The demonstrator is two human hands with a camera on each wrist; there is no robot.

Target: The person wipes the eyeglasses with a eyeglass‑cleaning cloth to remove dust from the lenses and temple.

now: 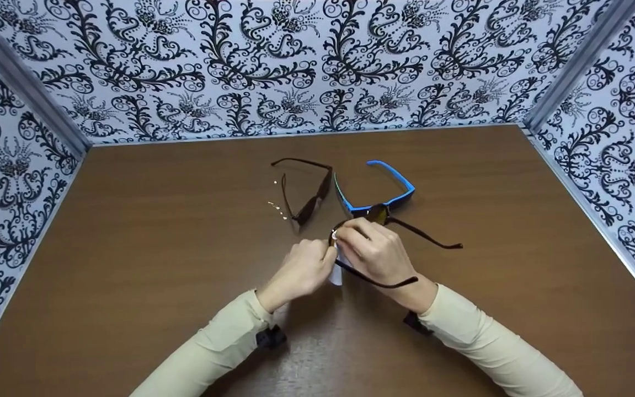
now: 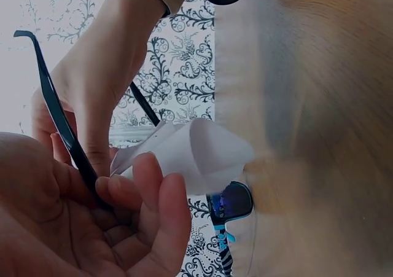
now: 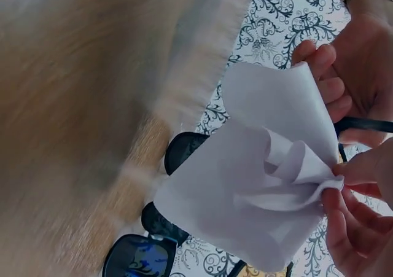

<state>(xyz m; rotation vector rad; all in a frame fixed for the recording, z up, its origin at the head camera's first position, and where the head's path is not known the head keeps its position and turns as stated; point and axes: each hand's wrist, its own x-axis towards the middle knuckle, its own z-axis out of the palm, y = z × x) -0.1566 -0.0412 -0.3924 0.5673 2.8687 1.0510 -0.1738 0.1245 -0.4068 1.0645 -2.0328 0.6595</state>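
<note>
Dark-framed sunglasses [image 1: 426,235] are held up over the table, temples spread toward the right and the person. My left hand [image 1: 305,266] grips them near one hinge; in the left wrist view a temple [image 2: 56,108] runs out between thumb and fingers. With thumb and fingertips, my right hand [image 1: 379,252] pinches a white cloth [image 3: 245,179] at the lens on the left side. The cloth hangs in folds below the fingers and hides that lens in the right wrist view. The other lens [image 1: 378,213] shows beyond the right knuckles.
Brown sunglasses [image 1: 309,210] stand on the wooden table [image 1: 157,248] just ahead of the hands. Beside them lie blue and black sunglasses [image 1: 407,187], partly overlapped by the held pair. Patterned panels [image 1: 317,66] wall the table at the back and sides.
</note>
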